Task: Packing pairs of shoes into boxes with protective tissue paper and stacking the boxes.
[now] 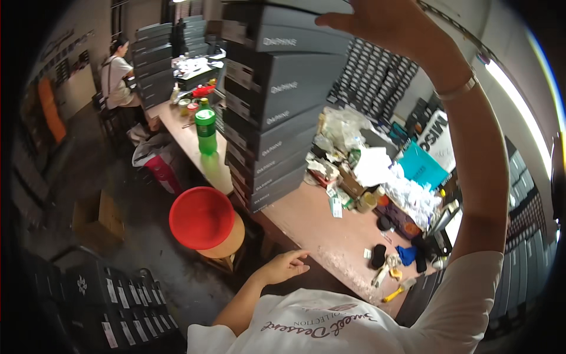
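Head view: grey boxes [286, 121] are stacked toward half-past seven from the right grip [383, 26], whose closure cannot be told; left grip [283, 269] is loosely parted.

We look down through a head-worn fisheye. We face a tall, dark-grey cardboard box stack [283, 112] from close by.

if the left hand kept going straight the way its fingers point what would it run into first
Probably the near edge of the pinkish table, which shows right beside the left hand. Depth is unclear in this single view, so it might pass above the tabletop instead.
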`<control>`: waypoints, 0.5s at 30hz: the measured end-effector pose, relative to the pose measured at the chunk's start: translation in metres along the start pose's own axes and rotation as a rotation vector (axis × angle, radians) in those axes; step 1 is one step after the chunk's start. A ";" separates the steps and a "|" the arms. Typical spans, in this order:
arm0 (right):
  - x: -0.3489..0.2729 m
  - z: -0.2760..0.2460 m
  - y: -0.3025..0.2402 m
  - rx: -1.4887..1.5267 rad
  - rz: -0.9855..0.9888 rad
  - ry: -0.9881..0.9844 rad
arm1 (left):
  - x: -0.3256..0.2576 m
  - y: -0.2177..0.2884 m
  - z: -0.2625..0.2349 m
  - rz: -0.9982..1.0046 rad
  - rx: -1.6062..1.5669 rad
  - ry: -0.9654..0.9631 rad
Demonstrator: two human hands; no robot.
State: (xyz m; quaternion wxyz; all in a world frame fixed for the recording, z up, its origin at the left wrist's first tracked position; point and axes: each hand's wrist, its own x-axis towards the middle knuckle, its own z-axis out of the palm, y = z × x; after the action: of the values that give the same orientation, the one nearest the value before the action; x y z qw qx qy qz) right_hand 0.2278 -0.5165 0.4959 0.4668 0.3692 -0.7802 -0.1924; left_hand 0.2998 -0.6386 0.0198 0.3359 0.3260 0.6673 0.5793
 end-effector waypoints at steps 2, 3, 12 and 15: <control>0.053 0.032 0.019 -0.176 -0.131 0.221 | -0.017 -0.016 -0.006 -0.003 -0.062 0.089; 0.069 0.026 0.033 -0.315 -0.194 0.248 | -0.002 -0.021 0.004 0.039 -0.083 0.022; 0.186 0.027 0.071 -0.520 0.405 -0.172 | -0.030 -0.047 -0.002 0.008 -0.209 0.182; 0.184 0.039 0.067 -0.494 0.496 -0.180 | -0.037 -0.055 -0.012 -0.002 -0.193 0.170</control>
State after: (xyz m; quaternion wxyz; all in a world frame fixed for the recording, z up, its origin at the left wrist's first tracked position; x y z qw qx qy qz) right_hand 0.1137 -0.6131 0.6282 0.5037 0.0261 -0.8141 -0.2877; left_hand 0.3082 -0.6823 -0.0308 0.3085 0.2415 0.6349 0.6659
